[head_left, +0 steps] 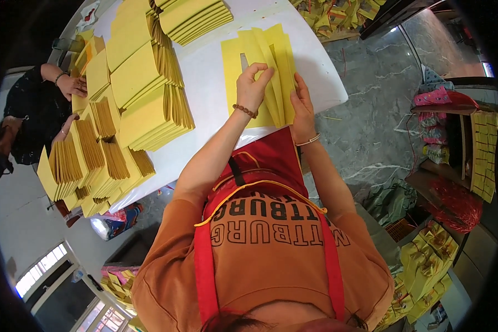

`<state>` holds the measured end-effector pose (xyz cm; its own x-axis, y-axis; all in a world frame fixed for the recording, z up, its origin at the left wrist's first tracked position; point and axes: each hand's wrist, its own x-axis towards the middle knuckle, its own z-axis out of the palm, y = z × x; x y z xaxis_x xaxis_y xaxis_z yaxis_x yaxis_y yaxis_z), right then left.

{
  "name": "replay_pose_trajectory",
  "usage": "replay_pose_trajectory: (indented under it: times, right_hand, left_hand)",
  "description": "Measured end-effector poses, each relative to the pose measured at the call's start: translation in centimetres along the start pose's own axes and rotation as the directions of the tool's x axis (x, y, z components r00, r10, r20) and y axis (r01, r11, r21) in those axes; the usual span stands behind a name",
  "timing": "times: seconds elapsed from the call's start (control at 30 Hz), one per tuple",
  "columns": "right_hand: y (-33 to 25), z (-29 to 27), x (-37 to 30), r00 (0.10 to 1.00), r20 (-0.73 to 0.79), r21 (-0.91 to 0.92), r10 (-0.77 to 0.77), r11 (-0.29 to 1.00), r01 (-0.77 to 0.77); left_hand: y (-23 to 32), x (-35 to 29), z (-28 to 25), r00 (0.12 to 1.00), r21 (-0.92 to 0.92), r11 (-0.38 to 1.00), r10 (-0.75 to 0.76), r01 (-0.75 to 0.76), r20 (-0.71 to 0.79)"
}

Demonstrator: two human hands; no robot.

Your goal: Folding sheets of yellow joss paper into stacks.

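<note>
On the white table before me lie yellow paper sheets point(282, 55), partly fanned into upright folds, with a pale gap between two of them. My left hand point(252, 88), a beaded bracelet at its wrist, is over the sheets. Its thumb and fingertips pinch together at the edge of a raised fold. Along the right edge of the paper rests my right hand point(302, 110), a bangle at its wrist. Its fingers are stretched out and touch that edge from the side. Parts of the lower sheet are hidden by my left hand.
Stacks of folded yellow paper point(135, 72) cover the table's left side, with another stack point(196, 22) at the far edge. A co-worker's hand point(72, 86) touches the stacks at left. Beyond the white table's point(321, 83) right edge are yellow bundles point(337, 16) and loaded shelves point(462, 138).
</note>
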<state>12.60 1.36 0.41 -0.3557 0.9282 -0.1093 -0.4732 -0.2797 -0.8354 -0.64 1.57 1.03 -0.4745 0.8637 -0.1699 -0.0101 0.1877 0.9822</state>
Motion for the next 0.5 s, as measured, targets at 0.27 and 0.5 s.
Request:
replay_pose_trajectory:
  times: [0.27,0.5]
  right_hand:
    - [0.0,-0.5,0.2,0.985,-0.017,0.203,0.172,0.965,-0.165]
    - [-1.0,-0.3,0.3,0.951,0.037,0.304,0.308,0.903,-0.304]
  left_hand:
    - [-2.0,0.0,0.1,0.974,-0.074,0.975,0.199,-0.207,-0.104]
    - [-1.1,0.0,-0.4,0.986,-0.024,0.986,0.165,-0.164,0.015]
